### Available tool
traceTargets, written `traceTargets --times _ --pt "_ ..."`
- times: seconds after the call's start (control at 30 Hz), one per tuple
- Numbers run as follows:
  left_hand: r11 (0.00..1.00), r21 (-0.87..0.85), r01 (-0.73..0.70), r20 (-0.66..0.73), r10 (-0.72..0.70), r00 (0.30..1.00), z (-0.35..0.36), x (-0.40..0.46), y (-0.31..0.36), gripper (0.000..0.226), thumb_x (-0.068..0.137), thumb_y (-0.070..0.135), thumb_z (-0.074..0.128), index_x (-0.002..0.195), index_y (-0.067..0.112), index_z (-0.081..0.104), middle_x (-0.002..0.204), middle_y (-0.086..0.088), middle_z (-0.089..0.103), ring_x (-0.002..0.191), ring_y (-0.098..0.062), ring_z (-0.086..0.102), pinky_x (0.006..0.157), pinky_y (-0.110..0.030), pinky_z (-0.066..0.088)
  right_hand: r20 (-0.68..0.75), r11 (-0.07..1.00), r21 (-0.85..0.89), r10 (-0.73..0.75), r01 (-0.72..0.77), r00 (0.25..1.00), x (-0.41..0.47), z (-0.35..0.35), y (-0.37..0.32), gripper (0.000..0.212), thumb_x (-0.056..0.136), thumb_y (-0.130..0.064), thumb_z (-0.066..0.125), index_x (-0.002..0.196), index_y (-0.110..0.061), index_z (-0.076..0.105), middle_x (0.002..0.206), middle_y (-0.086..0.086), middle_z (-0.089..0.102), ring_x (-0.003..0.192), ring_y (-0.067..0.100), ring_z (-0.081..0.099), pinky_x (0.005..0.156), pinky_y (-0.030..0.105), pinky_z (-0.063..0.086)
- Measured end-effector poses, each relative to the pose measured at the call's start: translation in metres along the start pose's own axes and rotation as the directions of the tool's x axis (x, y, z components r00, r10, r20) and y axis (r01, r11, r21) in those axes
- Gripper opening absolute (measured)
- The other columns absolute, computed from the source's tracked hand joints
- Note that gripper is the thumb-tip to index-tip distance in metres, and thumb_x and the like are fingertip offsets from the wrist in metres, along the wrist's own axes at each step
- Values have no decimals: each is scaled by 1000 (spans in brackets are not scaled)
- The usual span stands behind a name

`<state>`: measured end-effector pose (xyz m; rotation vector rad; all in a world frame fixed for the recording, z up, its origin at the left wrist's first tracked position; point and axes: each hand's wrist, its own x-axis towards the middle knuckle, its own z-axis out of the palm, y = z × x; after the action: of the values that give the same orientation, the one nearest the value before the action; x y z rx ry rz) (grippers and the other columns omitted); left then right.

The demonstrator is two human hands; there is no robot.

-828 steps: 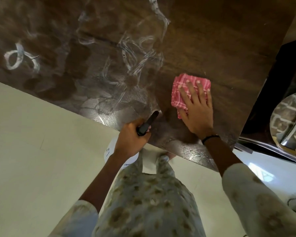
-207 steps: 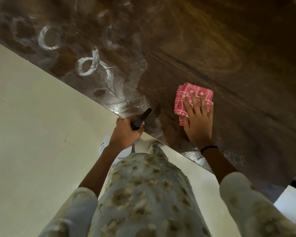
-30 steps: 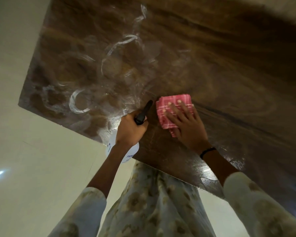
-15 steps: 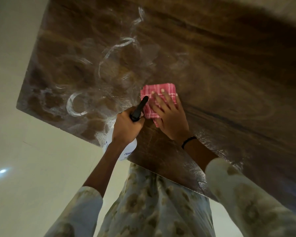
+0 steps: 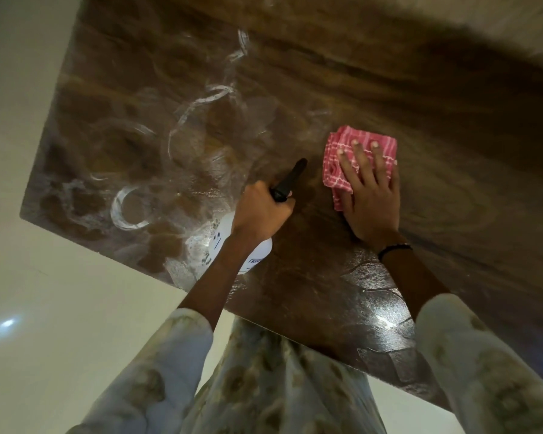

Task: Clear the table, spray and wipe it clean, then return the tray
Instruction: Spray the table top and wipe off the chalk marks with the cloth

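My right hand point(image 5: 370, 195), fingers point(image 5: 356, 158) spread flat on cloth point(image 5: 362, 142); left hand point(image 5: 261, 211) curled round spray bottle point(image 5: 254, 255), w/ white residue rings point(image 5: 129, 211) at tabletop point(image 5: 389, 89) left end—risk I miss them.

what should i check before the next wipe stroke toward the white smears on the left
1. Cloth flat under right hand: ok.
2. Spray bottle secure in left hand grip: ok.
3. Path leftward clear: not ok, the bottle's black nozzle sits between the cloth and the smears.
4. White smears left to wipe: not ok, rings and streaks remain.
5. Table cleared of items: ok in the part shown.
6. Tray location: cannot tell, not in view.
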<state>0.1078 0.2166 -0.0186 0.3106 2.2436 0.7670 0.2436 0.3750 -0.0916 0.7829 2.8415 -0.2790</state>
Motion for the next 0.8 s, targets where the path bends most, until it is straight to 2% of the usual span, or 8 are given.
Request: traceTargets --times 0.07,0.17,0.23,0.33,0.43,0.57,0.67,0.8 --pt "1000 26 16 -18 -16 1000 4 7 7 23 81 23 65 80 0 65 53 -2 52 46 -17 50 48 -22 34 5 1000 4 -3 3 1000 -1 1 -1 60 96 -43 24 154 -29 16 162 2 12 150 29 6 118 56 13" --pt "999 24 33 -18 -32 999 6 13 13 21 80 22 64 82 1 65 60 -7 56 52 -23 53 53 -26 40 -4 1000 15 -8 8 1000 -1 2 1 60 95 -43 27 153 -29 17 162 3 13 150 30 8 117 57 15" --pt "1000 -11 29 -34 -29 999 4 16 14 14 80 22 64 71 13 61 57 -4 55 50 -19 52 51 -26 43 -10 1000 17 -10 11 1000 -1 3 2 60 96 -43 28 153 -28 18 162 3 15 149 30 9 117 57 15" --pt "999 -41 7 -67 -10 998 0 17 16 29 83 21 65 61 29 48 53 4 52 48 -9 51 47 -22 42 -12 1000 11 -10 10 1000 0 4 2 60 96 -43 28 153 -29 17 162 3 15 149 30 9 117 57 15" --pt "999 -32 13 -73 -15 997 -6 19 16 25 82 20 64 62 26 50 51 4 50 46 -10 50 44 -21 37 -15 1000 14 -13 13 1000 0 4 3 59 97 -43 30 153 -29 17 162 3 15 149 29 9 117 56 16" --pt "1000 -25 5 -71 -7 997 -14 23 11 13 81 20 63 70 17 56 52 0 51 50 -19 52 51 -30 44 4 999 17 -33 33 999 8 1 8 59 96 -42 30 153 -30 17 162 2 14 150 28 8 116 57 17" --pt "998 -59 2 -64 -5 998 -20 28 5 23 83 21 63 64 27 52 51 0 49 47 -17 49 49 -27 39 -6 996 61 72 -72 997 32 -6 2 58 98 -43 28 153 -29 17 162 2 12 150 29 6 118 57 13" --pt "992 -121 25 -53 -32 998 -29 34 0 15 82 21 66 71 27 59 55 -4 53 50 -19 50 53 -30 41 -17 976 112 192 -189 981 76 -13 -27 59 97 -45 27 153 -30 14 162 3 12 150 31 5 118 59 8"
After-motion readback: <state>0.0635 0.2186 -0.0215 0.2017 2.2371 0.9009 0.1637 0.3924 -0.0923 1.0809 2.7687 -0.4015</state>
